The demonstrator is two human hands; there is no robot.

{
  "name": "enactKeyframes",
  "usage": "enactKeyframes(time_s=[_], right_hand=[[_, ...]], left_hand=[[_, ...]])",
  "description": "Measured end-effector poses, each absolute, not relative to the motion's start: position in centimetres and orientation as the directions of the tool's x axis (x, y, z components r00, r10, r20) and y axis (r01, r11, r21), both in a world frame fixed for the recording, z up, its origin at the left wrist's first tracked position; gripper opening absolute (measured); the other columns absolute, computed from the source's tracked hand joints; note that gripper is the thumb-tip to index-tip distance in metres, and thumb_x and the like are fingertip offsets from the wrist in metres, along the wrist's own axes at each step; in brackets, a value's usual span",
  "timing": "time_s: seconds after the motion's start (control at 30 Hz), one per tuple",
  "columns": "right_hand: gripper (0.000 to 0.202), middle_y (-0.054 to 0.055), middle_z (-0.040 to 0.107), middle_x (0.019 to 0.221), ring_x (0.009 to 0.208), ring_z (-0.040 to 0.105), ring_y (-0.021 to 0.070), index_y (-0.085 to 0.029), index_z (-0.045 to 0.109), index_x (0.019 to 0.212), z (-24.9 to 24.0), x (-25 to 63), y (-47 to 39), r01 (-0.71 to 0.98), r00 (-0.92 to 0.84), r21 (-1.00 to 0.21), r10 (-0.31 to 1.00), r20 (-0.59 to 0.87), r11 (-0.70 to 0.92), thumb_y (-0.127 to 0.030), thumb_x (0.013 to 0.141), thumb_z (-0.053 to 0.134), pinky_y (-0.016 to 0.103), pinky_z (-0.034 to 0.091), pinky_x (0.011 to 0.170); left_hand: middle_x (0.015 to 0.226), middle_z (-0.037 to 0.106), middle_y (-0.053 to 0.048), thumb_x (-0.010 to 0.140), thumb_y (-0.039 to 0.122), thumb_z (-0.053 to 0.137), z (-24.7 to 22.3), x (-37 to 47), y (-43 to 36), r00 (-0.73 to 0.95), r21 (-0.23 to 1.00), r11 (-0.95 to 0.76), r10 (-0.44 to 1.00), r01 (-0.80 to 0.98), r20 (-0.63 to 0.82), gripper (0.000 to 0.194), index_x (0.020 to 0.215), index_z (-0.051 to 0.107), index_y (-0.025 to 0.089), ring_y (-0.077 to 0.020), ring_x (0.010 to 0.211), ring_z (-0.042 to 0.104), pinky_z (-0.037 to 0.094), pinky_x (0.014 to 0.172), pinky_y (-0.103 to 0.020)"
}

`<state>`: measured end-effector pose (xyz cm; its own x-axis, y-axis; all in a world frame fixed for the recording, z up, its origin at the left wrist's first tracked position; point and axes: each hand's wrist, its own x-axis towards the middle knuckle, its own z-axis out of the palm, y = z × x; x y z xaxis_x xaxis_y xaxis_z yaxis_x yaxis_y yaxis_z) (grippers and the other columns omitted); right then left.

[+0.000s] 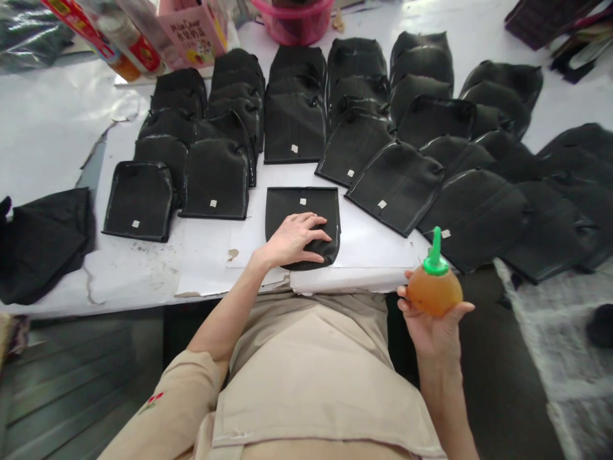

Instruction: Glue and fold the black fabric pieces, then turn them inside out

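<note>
A flat black fabric piece (282, 211) with rounded lower corners lies at the table's front edge, a small pale square tag near its straight top edge. My left hand (300, 239) rests on it, palm down with the fingers spread. Held off to the right, beyond the table edge, is a round squeeze bottle (433, 294) of amber liquid with a green nozzle pointing up. My right hand (431, 326) cups this bottle from below, fingers and thumb around its sides. Overlapping rows of similar black pieces (294, 128) fan out behind and to both sides.
At the back left stand a pink box (191, 32) and a red-labelled bottle (134, 45). A pink basin (294, 19) sits at the back middle. Black cloth (48, 246) lies at the far left. The white table (201, 255) has a worn front edge.
</note>
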<state>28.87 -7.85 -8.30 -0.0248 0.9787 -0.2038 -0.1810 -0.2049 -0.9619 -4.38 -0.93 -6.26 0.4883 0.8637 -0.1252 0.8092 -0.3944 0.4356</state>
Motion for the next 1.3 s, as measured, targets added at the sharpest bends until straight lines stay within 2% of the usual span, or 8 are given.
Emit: enactKeyframes(time_s=[0.13, 0.23, 0.33, 0.47, 0.53, 0.73, 1.13, 1.3], right_hand=[[0.073, 0.012, 0.066, 0.103, 0.068, 0.065, 0.0216, -0.025, 0.057, 0.126, -8.2, 28.0, -8.1, -0.202, 0.039, -0.953, 0.970, -0.240, -0.227, -0.084, 0.083, 0.048, 0.029, 0.048, 0.047], [0.069, 0.009, 0.063, 0.100, 0.067, 0.066, 0.0213, -0.024, 0.053, 0.123, -7.8, 27.3, -8.3, -0.163, 0.094, -0.972, 0.979, -0.183, -0.166, -0.078, 0.080, 0.061, 0.031, 0.052, 0.050], [0.067, 0.009, 0.062, 0.107, 0.069, 0.066, 0.0213, -0.024, 0.051, 0.120, -7.4, 27.2, -8.4, -0.122, 0.165, -0.988, 0.979, -0.118, -0.098, -0.069, 0.075, 0.074, 0.034, 0.056, 0.054], [0.065, 0.007, 0.061, 0.115, 0.090, 0.067, 0.0233, -0.023, 0.058, 0.118, -7.5, 27.5, -8.9, 0.132, 0.273, -0.991, 0.962, 0.007, -0.030, -0.038, 0.065, 0.092, 0.037, 0.061, 0.073], [0.065, 0.008, 0.062, 0.115, 0.098, 0.066, 0.0243, -0.022, 0.061, 0.119, -7.6, 27.5, -9.2, 0.240, 0.245, -0.971, 0.967, 0.073, 0.013, -0.032, 0.063, 0.093, 0.040, 0.060, 0.084], [0.062, 0.008, 0.062, 0.115, 0.106, 0.063, 0.0257, -0.023, 0.060, 0.124, -8.0, 27.4, -10.0, 0.450, 0.077, -0.872, 0.964, 0.255, 0.195, -0.030, 0.070, 0.090, 0.041, 0.059, 0.087], [0.059, 0.010, 0.061, 0.117, 0.109, 0.062, 0.0277, -0.023, 0.059, 0.125, -8.9, 27.6, -9.9, 0.577, -0.044, -0.771, 0.953, 0.301, 0.270, -0.034, 0.075, 0.087, 0.044, 0.058, 0.088], [0.058, 0.009, 0.062, 0.117, 0.110, 0.063, 0.0284, -0.026, 0.057, 0.127, -8.7, 27.4, -9.5, 0.601, -0.103, -0.722, 0.929, 0.356, 0.343, -0.032, 0.077, 0.085, 0.046, 0.057, 0.091]], left_hand=[[0.145, 0.055, -0.006, 0.080, 0.053, 0.077, -6.7, -3.8, -0.9, 0.428, 0.415, -0.360, 0.901, 0.835, -0.079, 0.043, 0.117, 0.071, 0.033, -0.0321, 0.135, 0.045, 0.034, 0.109, -0.049], [0.143, 0.056, -0.008, 0.081, 0.057, 0.075, -7.5, -2.3, -0.9, 0.347, 0.390, -0.311, 0.937, 0.867, -0.024, 0.044, 0.117, 0.071, 0.032, -0.0331, 0.132, 0.045, 0.034, 0.106, -0.050], [0.141, 0.057, -0.010, 0.082, 0.058, 0.072, -8.0, -1.1, -0.8, 0.308, 0.380, -0.290, 0.951, 0.878, 0.015, 0.044, 0.117, 0.072, 0.031, -0.0335, 0.130, 0.046, 0.035, 0.104, -0.051], [0.139, 0.057, -0.010, 0.086, 0.057, 0.068, -8.0, -0.5, -0.7, 0.303, 0.383, -0.292, 0.952, 0.877, 0.034, 0.040, 0.117, 0.071, 0.031, -0.0328, 0.128, 0.047, 0.037, 0.102, -0.051], [0.140, 0.056, -0.010, 0.087, 0.055, 0.067, -8.0, -0.4, -0.8, 0.297, 0.382, -0.287, 0.954, 0.879, 0.034, 0.039, 0.118, 0.070, 0.031, -0.0330, 0.129, 0.046, 0.037, 0.102, -0.051], [0.142, 0.054, -0.009, 0.086, 0.047, 0.070, -8.3, -0.3, -1.1, 0.281, 0.383, -0.271, 0.959, 0.883, 0.031, 0.038, 0.121, 0.068, 0.032, -0.0336, 0.132, 0.043, 0.034, 0.105, -0.052], [0.144, 0.054, -0.009, 0.086, 0.045, 0.070, -8.6, -0.4, -1.3, 0.275, 0.381, -0.267, 0.961, 0.885, 0.033, 0.039, 0.122, 0.068, 0.031, -0.0336, 0.133, 0.043, 0.034, 0.106, -0.052], [0.143, 0.054, -0.009, 0.087, 0.053, 0.068, -8.6, -0.2, -1.2, 0.269, 0.386, -0.262, 0.963, 0.885, 0.036, 0.040, 0.119, 0.069, 0.030, -0.0339, 0.133, 0.043, 0.034, 0.105, -0.052]])
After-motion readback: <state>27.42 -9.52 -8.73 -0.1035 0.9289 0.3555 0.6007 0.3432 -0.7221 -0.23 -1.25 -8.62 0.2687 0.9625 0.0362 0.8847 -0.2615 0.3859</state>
